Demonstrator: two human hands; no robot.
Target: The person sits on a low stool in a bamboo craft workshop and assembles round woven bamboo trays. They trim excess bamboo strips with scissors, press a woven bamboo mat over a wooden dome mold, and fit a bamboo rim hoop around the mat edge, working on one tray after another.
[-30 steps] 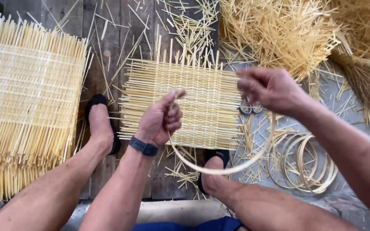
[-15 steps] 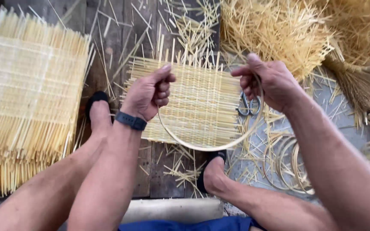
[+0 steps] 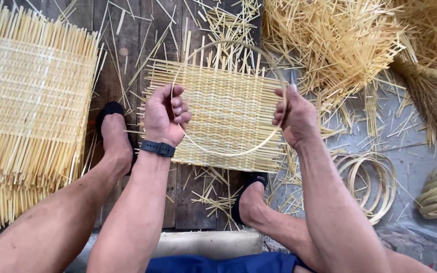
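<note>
My left hand [image 3: 165,115] and my right hand [image 3: 293,115] grip opposite sides of a thin round bamboo hoop [image 3: 228,151]. I hold the hoop flat above a square woven bamboo mat [image 3: 228,108] that lies on the dark wooden boards between my two feet. A black watch is on my left wrist. The hoop's far arc curves over the mat's upper edge, where loose strip ends stick out.
A stack of woven mats [image 3: 31,106] lies at the left. A heap of bamboo strips [image 3: 340,45] fills the top right, with a bundle of finer fibres [image 3: 431,86] beside it. Several spare hoops [image 3: 367,182] lie on the concrete at the right.
The strip was a hanging curve between my hands. It is now a closed flat hoop, raised and held level over the mat, with my hands spread apart to its sides.
</note>
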